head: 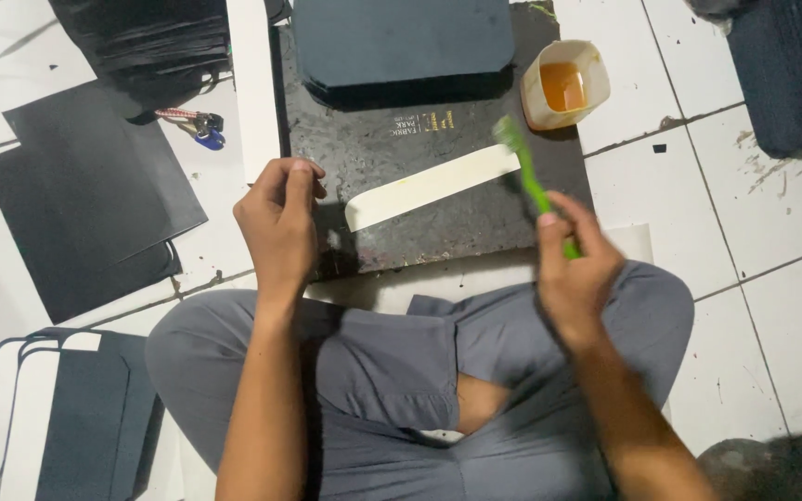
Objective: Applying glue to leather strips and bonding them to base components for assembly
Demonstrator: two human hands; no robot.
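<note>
Seen from above, a person sits cross-legged on a white tiled floor (772,213), grey trousers filling the lower frame; before the knees lies a dark, stained board (438,139). A pale paper strip (429,186) lies slanted across the board; the left hand (278,227) rests at the board's left edge, fingers curled and pressed down just beside the strip's near end. The right hand (573,269), blurred, closes around a green brush (533,181), whose bristled head touches the strip's far end; a cup of amber glue (564,85) stands near it, at the board's upper right corner. Black card sheets (85,199) lie to the left.
</note>
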